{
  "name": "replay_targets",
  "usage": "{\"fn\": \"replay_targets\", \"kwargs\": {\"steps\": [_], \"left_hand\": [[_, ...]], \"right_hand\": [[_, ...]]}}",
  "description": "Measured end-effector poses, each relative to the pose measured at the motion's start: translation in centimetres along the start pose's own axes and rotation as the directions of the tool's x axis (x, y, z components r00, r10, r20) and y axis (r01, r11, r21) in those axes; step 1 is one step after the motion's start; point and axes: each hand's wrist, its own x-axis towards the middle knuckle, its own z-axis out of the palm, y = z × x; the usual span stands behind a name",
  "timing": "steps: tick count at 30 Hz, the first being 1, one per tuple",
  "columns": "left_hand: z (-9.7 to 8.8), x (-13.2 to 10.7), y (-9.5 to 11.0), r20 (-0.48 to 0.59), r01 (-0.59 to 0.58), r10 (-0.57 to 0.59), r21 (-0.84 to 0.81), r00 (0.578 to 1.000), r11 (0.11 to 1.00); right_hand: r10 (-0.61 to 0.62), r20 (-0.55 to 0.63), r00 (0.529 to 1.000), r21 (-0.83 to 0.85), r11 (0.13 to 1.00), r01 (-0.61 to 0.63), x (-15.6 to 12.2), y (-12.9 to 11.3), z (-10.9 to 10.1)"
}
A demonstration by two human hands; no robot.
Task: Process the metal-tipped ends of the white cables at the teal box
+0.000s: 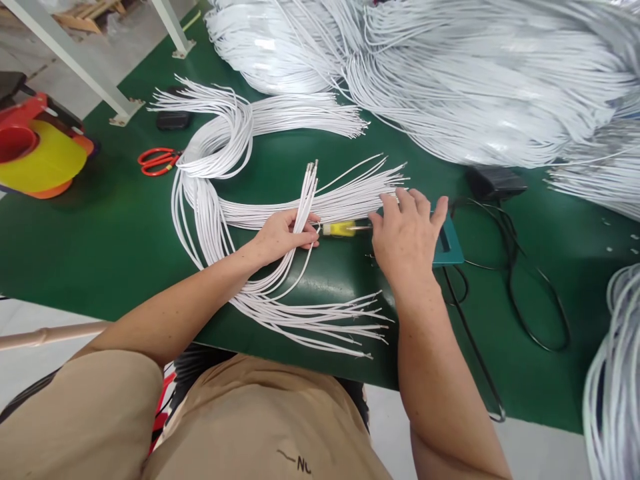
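My left hand [290, 233] is closed around a small bunch of white wires [306, 193], their tips pointing up and away from me. One wire from the bunch curves toward a yellow-handled tool [341, 229] with a metal shaft, close to my left fingertips; whether its end touches the tool I cannot tell. My right hand [407, 237], fingers spread, is over a teal frame-like device [446, 243] and hides much of it. Below my left hand, more white wires [315, 323] fan out toward the right. Behind it lies another spread of wires [350, 199].
A looped wire bundle [220, 147] and orange-handled scissors [157, 161] lie to the left on the green table [100, 247]. Large wire heaps [475, 80] fill the back. At right are a black box [495, 181] and a black cable [515, 267]. A yellow-and-red dispenser [43, 157] stands far left.
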Motion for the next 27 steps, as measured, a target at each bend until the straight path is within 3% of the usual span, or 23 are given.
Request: {"fn": "replay_targets", "kwargs": {"steps": [2, 4, 5, 7, 8, 10, 13, 15, 16, 17, 20, 21, 23, 27], "left_hand": [[-0.2, 0.0, 0.1, -0.007, -0.022, 0.022, -0.009, 1.0, 1.0], [-0.4, 0.0, 0.3, -0.007, -0.055, 0.055, -0.006, 0.998, 0.998], [-0.5, 0.0, 0.3, 0.0, -0.067, 0.067, 0.003, 0.998, 0.998], [-0.7, -0.1, 0.3, 0.023, -0.081, 0.081, 0.027, 0.996, 0.996], [-0.8, -0.1, 0.3, 0.036, -0.083, 0.082, 0.038, 0.996, 0.996], [-1.0, 0.0, 0.2, 0.062, -0.075, 0.072, 0.038, 0.995, 0.996], [-1.1, 0.0, 0.1, 0.062, -0.037, 0.039, -0.019, 0.997, 0.999], [-1.1, -0.1, 0.0, 0.067, -0.028, 0.032, -0.06, 0.997, 0.998], [-1.0, -0.1, -0.1, 0.08, -0.034, 0.039, -0.065, 0.996, 0.997], [-1.0, -0.1, -0.1, 0.1, -0.045, 0.051, -0.061, 0.994, 0.997], [-0.7, -0.3, 0.0, 0.171, -0.068, 0.075, -0.047, 0.982, 0.997], [-0.5, -0.4, 0.1, 0.186, -0.067, 0.075, -0.048, 0.98, 0.997], [-0.2, -0.6, 0.3, 0.188, -0.063, 0.07, -0.039, 0.98, 0.997], [0.6, -1.0, 0.5, 0.131, -0.072, 0.05, 0.168, 0.99, 0.983]], "right_hand": [[-0.063, -0.001, 0.998, 0.121, 0.991, 0.063, 0.1, -0.7, -0.5], [-0.218, 0.053, 0.975, 0.326, 0.926, 0.189, -0.1, -2.1, -1.1], [-0.337, 0.098, 0.936, 0.439, 0.859, 0.263, -0.3, -2.9, -1.4], [-0.565, 0.163, 0.809, 0.583, 0.717, 0.383, -1.0, -4.7, -1.6], [-0.63, 0.187, 0.753, 0.6, 0.681, 0.421, -1.3, -5.5, -1.6], [-0.674, 0.266, 0.689, 0.566, 0.688, 0.454, -2.0, -6.7, -1.6], [-0.593, 0.486, 0.642, 0.54, 0.781, 0.313, -2.3, -7.3, -1.9], [-0.545, 0.623, 0.561, 0.599, 0.794, 0.105, -1.9, -6.9, -2.5], [-0.521, 0.653, 0.55, 0.625, 0.78, -0.003, -1.6, -6.5, -2.8], [-0.48, 0.657, 0.581, 0.642, 0.76, -0.098, -1.2, -6.1, -3.0], [-0.153, 0.563, 0.812, 0.624, 0.723, -0.297, -0.2, -4.7, -2.9], [-0.037, 0.518, 0.854, 0.606, 0.721, -0.336, 0.1, -4.3, -2.7], [0.087, 0.453, 0.887, 0.554, 0.753, -0.357, 0.3, -3.9, -2.3], [0.11, 0.422, 0.9, 0.357, 0.892, -0.276, 0.1, -4.1, -1.8]]}}
